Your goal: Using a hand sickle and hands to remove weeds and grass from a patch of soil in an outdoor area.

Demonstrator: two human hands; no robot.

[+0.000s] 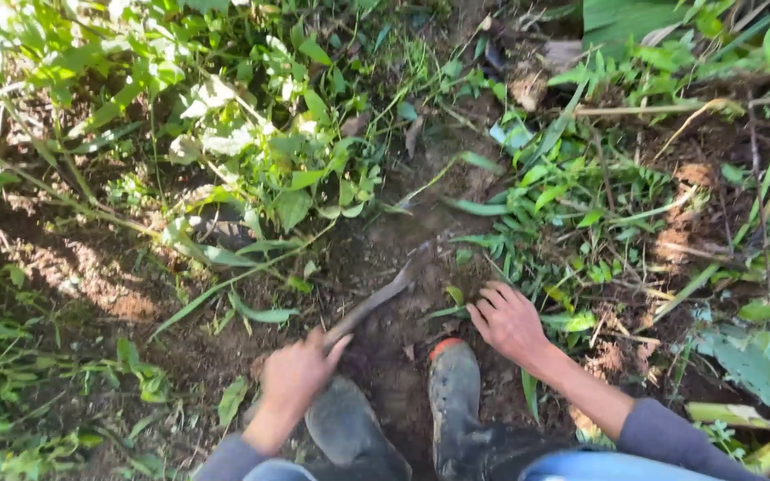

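My left hand (294,374) is shut on the handle of a soil-caked blade tool (383,292) that slants up and to the right, its tip resting on the dark earth. To the right, my right hand (505,321) lies on the ground with fingers curled into low green weeds (456,298); whether it grips any stems I cannot tell. Both hands sit just ahead of my muddy rubber boots (454,392), one of which has an orange toe.
Bare dark soil (385,240) runs up the middle between dense leafy weeds on the left (251,134) and grass blades on the right (572,196). Dry stalks and thick green stems (741,414) lie at the right edge.
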